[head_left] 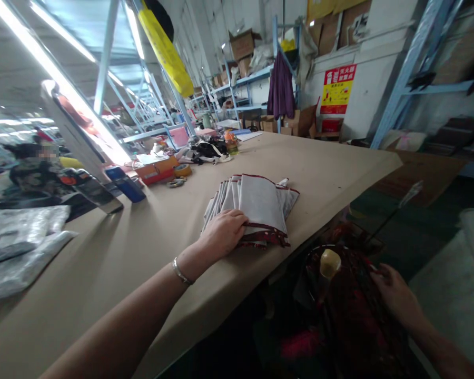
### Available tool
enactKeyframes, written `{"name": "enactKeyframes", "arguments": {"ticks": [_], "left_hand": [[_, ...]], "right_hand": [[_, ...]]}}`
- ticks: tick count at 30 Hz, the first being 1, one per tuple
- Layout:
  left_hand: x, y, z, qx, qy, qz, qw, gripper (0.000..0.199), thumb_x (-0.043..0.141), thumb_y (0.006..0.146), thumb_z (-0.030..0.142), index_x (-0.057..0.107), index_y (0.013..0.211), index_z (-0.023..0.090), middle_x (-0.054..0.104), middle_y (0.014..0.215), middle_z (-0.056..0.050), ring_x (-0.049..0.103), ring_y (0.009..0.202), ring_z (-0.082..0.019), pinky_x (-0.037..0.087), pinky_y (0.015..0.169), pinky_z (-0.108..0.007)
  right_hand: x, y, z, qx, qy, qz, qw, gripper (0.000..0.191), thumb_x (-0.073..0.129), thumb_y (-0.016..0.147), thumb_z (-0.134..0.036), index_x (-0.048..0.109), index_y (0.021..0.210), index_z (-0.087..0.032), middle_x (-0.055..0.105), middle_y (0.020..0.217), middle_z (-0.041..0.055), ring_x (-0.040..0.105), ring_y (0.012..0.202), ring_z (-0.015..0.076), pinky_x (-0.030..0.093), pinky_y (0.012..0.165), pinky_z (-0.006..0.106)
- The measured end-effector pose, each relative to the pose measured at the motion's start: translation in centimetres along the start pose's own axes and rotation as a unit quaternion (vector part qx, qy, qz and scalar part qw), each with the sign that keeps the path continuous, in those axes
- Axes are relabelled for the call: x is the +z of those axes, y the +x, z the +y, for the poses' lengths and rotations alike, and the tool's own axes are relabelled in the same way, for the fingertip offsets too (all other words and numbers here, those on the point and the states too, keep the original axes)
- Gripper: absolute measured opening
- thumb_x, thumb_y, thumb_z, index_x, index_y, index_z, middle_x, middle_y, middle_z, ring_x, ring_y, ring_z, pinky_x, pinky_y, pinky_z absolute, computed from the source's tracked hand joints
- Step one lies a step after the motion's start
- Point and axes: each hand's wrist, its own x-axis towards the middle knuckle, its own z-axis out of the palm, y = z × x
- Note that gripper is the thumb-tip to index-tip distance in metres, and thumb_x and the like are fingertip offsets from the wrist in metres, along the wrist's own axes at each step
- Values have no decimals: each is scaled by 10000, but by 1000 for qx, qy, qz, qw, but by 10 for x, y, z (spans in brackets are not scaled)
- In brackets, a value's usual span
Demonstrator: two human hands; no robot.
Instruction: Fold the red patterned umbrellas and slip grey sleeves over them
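My left hand (225, 229), a bangle at its wrist, lies over the near left side of a fanned stack of grey fabric pieces (260, 202) with dark red edging. Its fingers are bent together against the top pieces; the thumb is not clearly seen. Below the table edge, in shadow, my right hand (395, 289) has its fingers closed at the side of a dark red, glossy fabric bundle (351, 300). What exactly they pinch there is dim, but it looks like the dark red fabric. A pale yellow lump (330, 263) sits on top of that bundle.
Brown paper covers the table (174, 210). At its left stand a blue box-like object (126, 184) and a dark bottle (97, 192), beside clear plastic wrap (19, 247). Scissors (176, 182), tape (182, 170) and a cluttered pile (209, 149) lie farther back. A person (37, 168) is at far left.
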Motion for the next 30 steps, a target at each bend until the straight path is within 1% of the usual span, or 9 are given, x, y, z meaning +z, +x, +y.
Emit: {"name": "enactKeyframes", "arguments": {"ticks": [3,6,9,12,17,21,23,26,30], "left_hand": [[-6,7,3,-9,25,-24,999,273,383,909,220,651,940,177,647,945,-59,608,911,-188,474,836,-314],[-13,15,7,-9,52,-48,997,290,373,909,228,652,854,169,641,853,-51,611,815,-171,464,755,-278],[-19,24,11,-10,78,-76,994,288,394,887,218,655,781,159,643,795,-52,602,741,-164,446,697,-267],[-24,29,13,-29,96,-82,992,280,416,857,207,677,771,155,657,777,-60,597,707,-166,430,662,-267],[-30,27,19,-48,70,-8,996,212,467,793,171,673,744,174,638,743,-31,581,711,-160,415,658,-259],[-27,22,23,-67,34,83,994,184,486,800,191,643,705,185,615,736,-18,564,702,-151,404,654,-257],[-25,19,25,-74,17,112,991,191,481,822,199,643,722,186,619,762,-21,566,715,-149,407,663,-257],[-21,12,29,-72,1,101,992,210,468,856,202,663,778,186,632,791,-28,581,746,-152,422,685,-255],[-20,5,35,-36,38,60,997,176,489,856,218,650,795,180,635,775,-28,583,722,-158,441,667,-259]], "right_hand": [[-26,-3,-76,-94,73,49,992,473,449,791,-517,569,1105,-185,672,1052,115,647,936,263,484,870,397],[-46,-20,-179,-288,134,38,948,305,460,862,-439,615,993,-211,684,930,58,640,825,193,492,803,328],[-39,-37,-266,-484,52,-73,871,261,421,914,-291,639,1016,-192,671,977,62,605,922,176,459,842,305],[-15,-42,-317,-543,-86,-120,826,269,446,911,-264,654,1035,-146,660,988,101,583,957,209,431,878,337],[9,-40,-348,-534,-213,-78,814,297,443,913,-356,657,948,-154,644,936,114,580,931,230,434,810,327],[3,-41,-353,-521,-270,-64,807,238,408,894,-192,641,895,-145,652,927,122,593,906,218,422,747,298],[-2,-41,-350,-506,-264,-95,816,260,388,919,-236,636,903,-160,670,911,100,609,871,197,411,713,278],[-9,-43,-341,-514,-244,-108,815,286,354,943,-280,623,920,-187,679,913,66,622,850,174,398,695,264],[-7,-34,-322,-540,-293,-69,786,247,365,854,-124,606,830,-173,653,813,97,635,758,219,401,624,311]]}}
